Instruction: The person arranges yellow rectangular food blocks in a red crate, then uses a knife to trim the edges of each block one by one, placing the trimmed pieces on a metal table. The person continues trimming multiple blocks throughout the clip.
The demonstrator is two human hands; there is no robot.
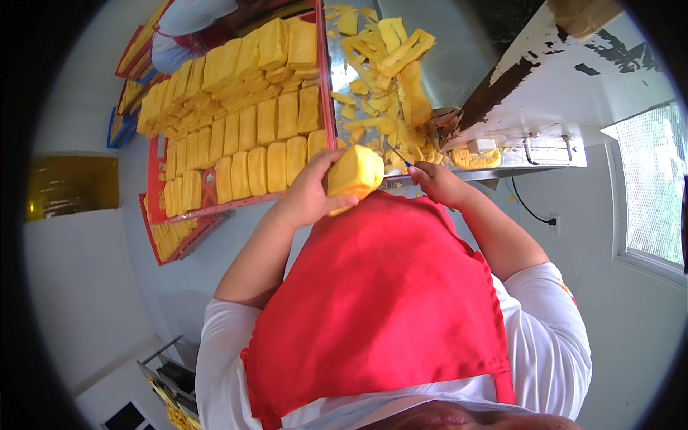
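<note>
My left hand (309, 192) is wrapped round a yellow loaf-shaped block (360, 170), holding it in front of the red apron. The block's edges look rounded, and its exact kind is unclear. In my right hand (438, 183) is a small knife (398, 155) with a blue handle, its thin blade pointing up and left toward the trimmings. The blade is apart from the block. Yellow trimmings (387, 125) of strips and flakes lie heaped on the metal table (459, 36) just beyond both hands.
A red crate (326, 79) at the left holds rows of similar yellow blocks (269, 118), some piled high. Behind it works another person (197, 21). A machine (530, 79) with chipped white paint stands at the right, near a cable and plug (552, 221). More crates (172, 240) stand lower left.
</note>
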